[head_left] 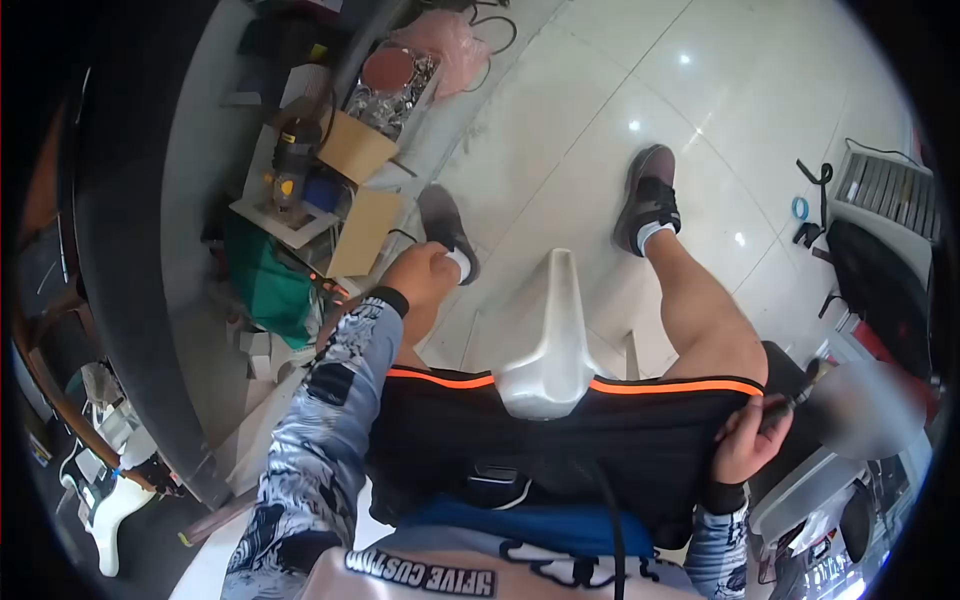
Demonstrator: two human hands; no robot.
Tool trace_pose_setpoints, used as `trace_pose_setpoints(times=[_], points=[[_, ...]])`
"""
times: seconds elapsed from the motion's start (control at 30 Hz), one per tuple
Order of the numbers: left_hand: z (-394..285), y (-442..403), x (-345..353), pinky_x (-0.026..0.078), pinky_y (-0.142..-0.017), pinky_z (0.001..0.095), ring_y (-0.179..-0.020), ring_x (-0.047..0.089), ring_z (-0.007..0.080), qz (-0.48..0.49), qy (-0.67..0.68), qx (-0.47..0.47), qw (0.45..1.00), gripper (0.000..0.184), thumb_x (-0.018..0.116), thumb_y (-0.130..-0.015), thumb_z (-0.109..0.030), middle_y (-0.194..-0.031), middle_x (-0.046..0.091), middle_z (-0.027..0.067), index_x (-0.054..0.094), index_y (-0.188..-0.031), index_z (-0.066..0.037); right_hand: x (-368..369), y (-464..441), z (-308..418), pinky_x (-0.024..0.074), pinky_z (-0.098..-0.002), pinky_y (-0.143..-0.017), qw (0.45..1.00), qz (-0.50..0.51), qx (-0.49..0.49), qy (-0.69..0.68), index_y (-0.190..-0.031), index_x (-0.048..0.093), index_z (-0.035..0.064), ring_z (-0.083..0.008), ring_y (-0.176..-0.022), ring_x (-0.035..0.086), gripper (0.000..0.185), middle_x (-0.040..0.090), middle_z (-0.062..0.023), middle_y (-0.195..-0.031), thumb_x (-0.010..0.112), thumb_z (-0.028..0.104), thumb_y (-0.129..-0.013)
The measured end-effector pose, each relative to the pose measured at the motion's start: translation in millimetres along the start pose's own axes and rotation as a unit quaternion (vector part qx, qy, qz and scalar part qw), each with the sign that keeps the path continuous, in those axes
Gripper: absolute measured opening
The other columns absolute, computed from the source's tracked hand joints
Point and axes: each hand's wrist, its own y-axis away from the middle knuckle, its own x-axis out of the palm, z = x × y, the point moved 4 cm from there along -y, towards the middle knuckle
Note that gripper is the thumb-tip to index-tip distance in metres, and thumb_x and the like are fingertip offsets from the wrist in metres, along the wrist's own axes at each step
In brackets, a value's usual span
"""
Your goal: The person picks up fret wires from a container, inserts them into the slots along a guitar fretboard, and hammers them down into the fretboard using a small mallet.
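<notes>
A glossy white molded plastic piece (552, 345) lies across my lap, its long narrow tongue pointing away from me and its wider base on my black shorts (560, 440). My left hand (422, 277) is over my left leg, near the left shoe. Its fingers are curled in, and I cannot see what they hold, if anything. At my right thigh, my right hand (750, 440) is closed around a dark-handled tool (790, 398) whose end points up and to the right. Neither hand touches the white piece.
An open cardboard box (365, 235) holds a black and yellow power tool (293, 165) on the left. Behind it sit a pink plastic bag (445, 45) and metal hardware (395, 95). A green bag (265, 285) is nearer. Black straps and a blue tape roll (799, 208) lie right.
</notes>
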Motion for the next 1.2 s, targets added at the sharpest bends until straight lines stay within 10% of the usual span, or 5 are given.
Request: trace_pose_setpoints(times=[0.2, 0.4, 0.67, 0.87, 1.2], points=[[-19, 25, 86, 0.050, -0.092, 0.0396, -0.104, 0.063, 0.0355, 0.020, 0.021, 0.150, 0.988, 0.042, 0.073, -0.083, -0.026, -0.110, 0.066, 0.0191, 0.063, -0.118, -0.004, -64, 2, 19, 0.0319, -0.0192, -0.040, 0.993, -0.112, 0.029, 0.035, -0.107, 0.049, 0.0049, -0.0034, -0.047, 0.041, 0.010, 0.047, 0.0016, -0.069, 0.055, 0.009, -0.100], [-37, -12, 67, 0.048, -0.094, 0.0401, -0.108, 0.060, 0.0352, 0.036, 0.058, 0.034, 0.997, 0.040, 0.073, -0.083, -0.027, -0.115, 0.062, 0.0181, 0.064, -0.116, -0.006, -94, 13, -5, 0.0342, -0.0173, -0.051, 0.988, -0.131, 0.007, 0.085, -0.109, 0.053, 0.0052, -0.0028, -0.058, 0.044, 0.012, 0.053, 0.0014, -0.081, 0.058, 0.007, -0.098], [32, -119, -34, 0.026, -0.113, 0.0579, -0.143, 0.032, 0.0295, 0.027, -0.470, 0.011, 0.882, 0.056, 0.066, -0.089, -0.036, -0.147, 0.046, 0.0103, 0.051, -0.139, -0.018, -103, 30, -16, 0.0411, -0.0199, -0.076, 0.974, -0.144, -0.003, 0.173, -0.124, 0.050, -0.0011, -0.0078, -0.086, 0.051, 0.026, 0.058, -0.0049, -0.106, 0.055, 0.005, -0.099], [98, -115, -44, 0.023, -0.115, 0.0550, -0.142, 0.034, 0.0275, 0.197, -0.476, -0.139, 0.846, 0.052, 0.047, -0.097, -0.042, -0.153, 0.040, 0.0055, 0.046, -0.144, -0.019, -110, 29, -14, 0.0405, -0.0235, -0.092, 0.966, -0.130, 0.012, 0.221, -0.123, 0.048, -0.0060, -0.0147, -0.102, 0.054, 0.026, 0.058, -0.0118, -0.114, 0.052, 0.004, -0.099], [97, -94, -44, 0.019, -0.117, 0.0516, -0.144, 0.031, 0.0236, 0.156, -0.435, -0.161, 0.872, 0.056, 0.034, -0.101, -0.052, -0.156, 0.036, 0.0027, 0.043, -0.147, -0.021, -97, 19, -5, 0.0409, -0.0227, -0.091, 0.974, -0.106, -0.003, 0.202, -0.122, 0.049, -0.0060, -0.0131, -0.100, 0.054, 0.025, 0.059, -0.0106, -0.110, 0.055, 0.005, -0.099]])
